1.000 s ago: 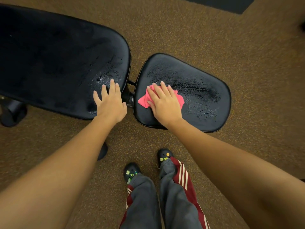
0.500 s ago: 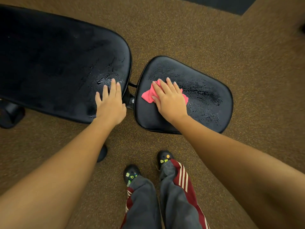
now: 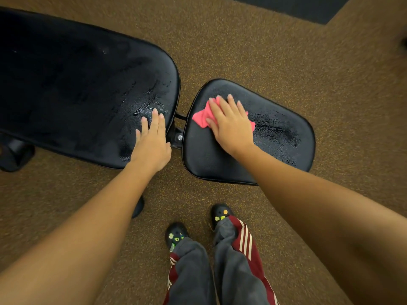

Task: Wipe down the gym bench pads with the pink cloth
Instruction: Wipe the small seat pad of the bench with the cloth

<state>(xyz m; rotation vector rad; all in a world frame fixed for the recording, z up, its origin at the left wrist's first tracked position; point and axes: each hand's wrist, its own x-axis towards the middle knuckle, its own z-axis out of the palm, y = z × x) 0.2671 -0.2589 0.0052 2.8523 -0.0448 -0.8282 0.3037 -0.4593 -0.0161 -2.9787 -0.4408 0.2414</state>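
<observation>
Glossy seat pad (image 3: 211,155) (vinyl, perhaps).

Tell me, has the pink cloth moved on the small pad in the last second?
Yes. The pink cloth, pressed under the right hand, has slid away from the person, toward the far edge of the small pad.

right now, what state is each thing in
small pad, wet droplets on its right part
large pad, wet streaks near its right end
pink cloth, crumpled on the small pad
right hand, flat, pressing the pink cloth
left hand, flat on the large pad
</observation>
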